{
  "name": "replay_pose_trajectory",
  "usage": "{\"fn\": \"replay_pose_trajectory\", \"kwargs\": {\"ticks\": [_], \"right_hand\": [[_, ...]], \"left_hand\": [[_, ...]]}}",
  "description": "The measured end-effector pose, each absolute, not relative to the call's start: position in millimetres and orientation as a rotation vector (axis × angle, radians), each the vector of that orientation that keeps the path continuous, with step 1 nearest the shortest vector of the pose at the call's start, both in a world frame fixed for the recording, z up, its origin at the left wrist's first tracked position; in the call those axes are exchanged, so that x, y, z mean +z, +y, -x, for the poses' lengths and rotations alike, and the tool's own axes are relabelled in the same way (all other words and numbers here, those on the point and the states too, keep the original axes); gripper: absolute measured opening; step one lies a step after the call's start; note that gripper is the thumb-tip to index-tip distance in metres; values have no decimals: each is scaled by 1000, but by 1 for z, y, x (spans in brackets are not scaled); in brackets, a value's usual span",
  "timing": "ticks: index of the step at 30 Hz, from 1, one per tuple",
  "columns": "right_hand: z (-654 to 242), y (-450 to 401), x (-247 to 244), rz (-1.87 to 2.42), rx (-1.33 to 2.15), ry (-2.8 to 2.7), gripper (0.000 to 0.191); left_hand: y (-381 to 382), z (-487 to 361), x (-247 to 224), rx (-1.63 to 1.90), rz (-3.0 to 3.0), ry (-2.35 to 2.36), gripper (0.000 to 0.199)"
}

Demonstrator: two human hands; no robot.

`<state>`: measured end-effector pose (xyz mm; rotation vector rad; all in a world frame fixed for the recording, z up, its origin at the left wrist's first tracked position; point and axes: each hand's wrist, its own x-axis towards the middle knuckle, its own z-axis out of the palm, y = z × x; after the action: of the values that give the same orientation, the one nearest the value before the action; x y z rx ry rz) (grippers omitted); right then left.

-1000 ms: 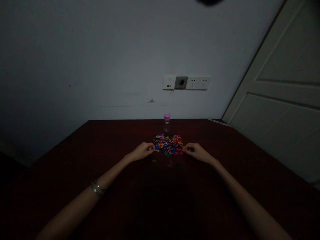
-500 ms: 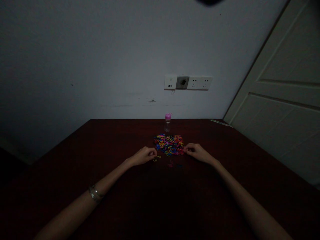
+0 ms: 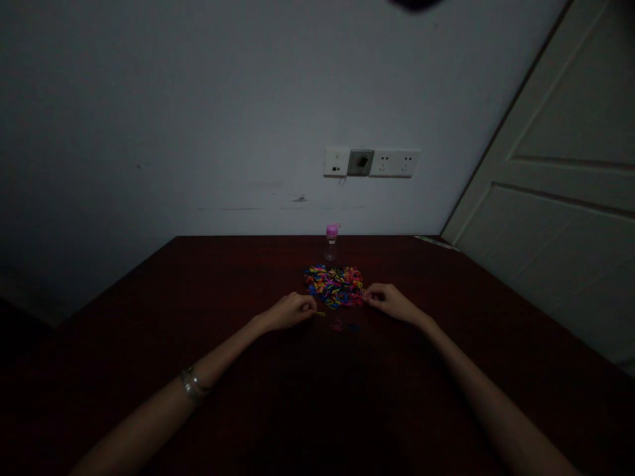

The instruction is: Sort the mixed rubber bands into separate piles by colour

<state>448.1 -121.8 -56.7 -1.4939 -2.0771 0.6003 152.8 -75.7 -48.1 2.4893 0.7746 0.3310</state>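
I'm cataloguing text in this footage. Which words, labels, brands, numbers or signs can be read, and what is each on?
No text can be read.
White label on the bottle: too small to read.
Strip at the back right of the table: marked, too blurred to read.
Left wall plate: marks too small to make out.
Heap of coloured bands: no lettering visible.

Multicoloured bands (image 3: 335, 287) in a heap

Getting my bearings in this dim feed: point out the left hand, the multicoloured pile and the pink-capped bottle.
Left hand (image 3: 292, 311): head view, middle of the hand.
Multicoloured pile (image 3: 335, 286): head view, middle of the heap.
Pink-capped bottle (image 3: 331, 242): head view, pale label below the cap.
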Motion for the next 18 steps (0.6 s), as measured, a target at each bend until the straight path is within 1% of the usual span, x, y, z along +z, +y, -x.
{"fn": "replay_pose_trajectory", "kwargs": {"ticks": [11, 18], "right_hand": [[-445, -123, -55, 1452, 606, -2080, 16], [-440, -123, -53, 1432, 629, -2068, 14]], "left_hand": [[-78, -138, -40, 319, -2447, 845, 24], [-80, -120, -45, 289, -2421, 879, 25]]}}
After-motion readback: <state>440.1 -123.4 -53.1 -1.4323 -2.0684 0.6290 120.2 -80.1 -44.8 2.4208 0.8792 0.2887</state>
